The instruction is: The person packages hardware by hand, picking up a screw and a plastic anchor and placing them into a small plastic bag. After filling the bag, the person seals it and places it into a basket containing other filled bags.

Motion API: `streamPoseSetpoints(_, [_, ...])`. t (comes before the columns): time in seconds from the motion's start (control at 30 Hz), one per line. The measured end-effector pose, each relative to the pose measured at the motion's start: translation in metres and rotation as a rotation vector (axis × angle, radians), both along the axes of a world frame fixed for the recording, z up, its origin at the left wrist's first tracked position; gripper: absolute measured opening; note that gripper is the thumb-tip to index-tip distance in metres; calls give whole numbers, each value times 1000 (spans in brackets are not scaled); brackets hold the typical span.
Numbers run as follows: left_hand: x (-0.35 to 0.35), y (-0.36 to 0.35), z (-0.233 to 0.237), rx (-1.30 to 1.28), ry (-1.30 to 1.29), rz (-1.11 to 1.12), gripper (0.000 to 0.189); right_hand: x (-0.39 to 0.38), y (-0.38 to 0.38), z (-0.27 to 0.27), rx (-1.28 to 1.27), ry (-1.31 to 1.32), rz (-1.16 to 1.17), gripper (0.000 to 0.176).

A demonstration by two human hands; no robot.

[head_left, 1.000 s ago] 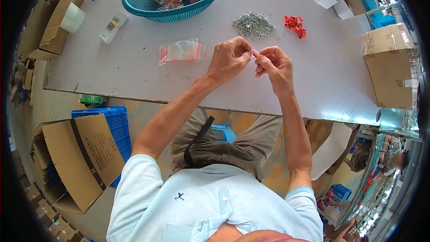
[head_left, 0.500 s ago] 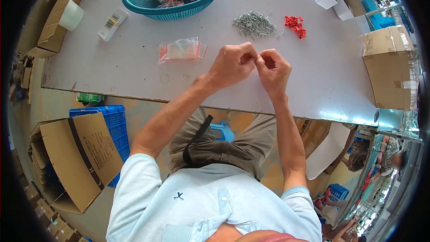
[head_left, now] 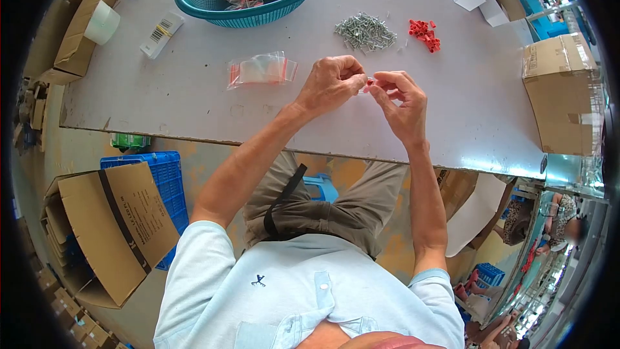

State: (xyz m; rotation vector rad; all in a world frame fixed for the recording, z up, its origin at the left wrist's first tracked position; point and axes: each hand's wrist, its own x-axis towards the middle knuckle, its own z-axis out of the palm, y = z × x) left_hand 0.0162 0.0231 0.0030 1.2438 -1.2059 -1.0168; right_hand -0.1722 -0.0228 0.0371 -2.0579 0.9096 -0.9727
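Above the table, in front of my body, both hands meet at a small clear plastic bag (head_left: pixel 366 84) with red showing in it; my fingers cover part of it. My left hand (head_left: pixel 332 81) pinches its left side between thumb and fingers. At the right side, my right hand (head_left: pixel 404 101) closes thumb and index finger on it, the other fingers loosely curled. Just beyond lie a heap of silver screws (head_left: pixel 365 32) and a small pile of red plastic plugs (head_left: pixel 424 35). To the left is a stack of flat clear zip bags (head_left: pixel 261 72) with red stripes.
A teal basket (head_left: pixel 253 17) at the back holds several small bags with red contents. A white labelled packet (head_left: pixel 161 35) and tape rolls (head_left: pixel 102 22) lie at left. A taped carton (head_left: pixel 560 94) stands at right. An open carton (head_left: pixel 116 226) is below the table's left side.
My hands have drawn slightly apart, the right one moving right with its fingers less curled. The small bag with red in it now shows between them.
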Motion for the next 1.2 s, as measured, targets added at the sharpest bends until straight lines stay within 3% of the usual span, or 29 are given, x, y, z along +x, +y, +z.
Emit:
streamPoseSetpoints(0.27, [2,-2,-4,-21,27,-29,21,2,-2,-4,95,39,-6,5])
streamPoseSetpoints(0.47, [-1,-1,4,-57,-28,84,22,-4,-1,-5,-36,-60,-94,13])
streamPoseSetpoints(0.53, [-4,1,2,-92,-68,57,24,-8,-8,-21,42,151,-125,18])
streamPoseSetpoints(0.67, [-4,2,5,-161,-140,44,24,-8,-5,-15,112,-44,-101,20])
streamPoseSetpoints(0.8, [-1,0,8,-62,-119,-49,19,-8,-4,-12,104,-11,-89,21])
streamPoseSetpoints(0.87, [0,0,4,-5,48,-79,14,-9,-4,-18,226,-109,-12,21])
streamPoseSetpoints(0.97, [1,1,8,7,67,-82,13,-6,1,-13,302,-196,10,19])
streamPoseSetpoints(1.2, [-4,-1,0,-81,129,-122,15,-10,-1,-17,236,-189,38,17])
